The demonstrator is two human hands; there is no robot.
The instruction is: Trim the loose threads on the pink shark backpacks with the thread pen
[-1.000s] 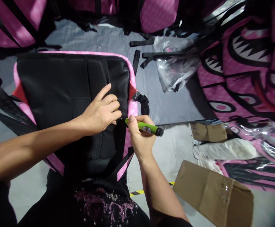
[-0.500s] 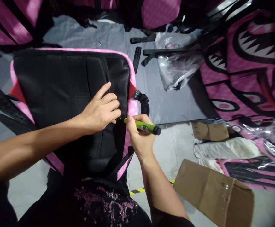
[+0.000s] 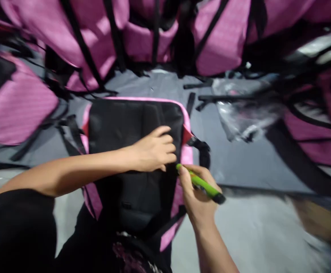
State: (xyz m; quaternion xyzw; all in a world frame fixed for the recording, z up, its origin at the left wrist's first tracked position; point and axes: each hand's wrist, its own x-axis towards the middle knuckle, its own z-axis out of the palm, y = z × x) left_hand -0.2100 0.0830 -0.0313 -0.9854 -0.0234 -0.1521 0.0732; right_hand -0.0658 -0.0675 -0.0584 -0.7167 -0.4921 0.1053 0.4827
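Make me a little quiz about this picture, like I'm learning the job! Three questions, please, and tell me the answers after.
1. Pick one. What do the fingers of the right hand hold?
A) scissors
B) a green pen-shaped tool
C) a cardboard box

2. True or false: the left hand is on the crinkly clear plastic.

3. Fill in the colour: the top edge of the backpack is trimmed in ____.

Key
1. B
2. False; it is on the backpack's black panel.
3. Pink
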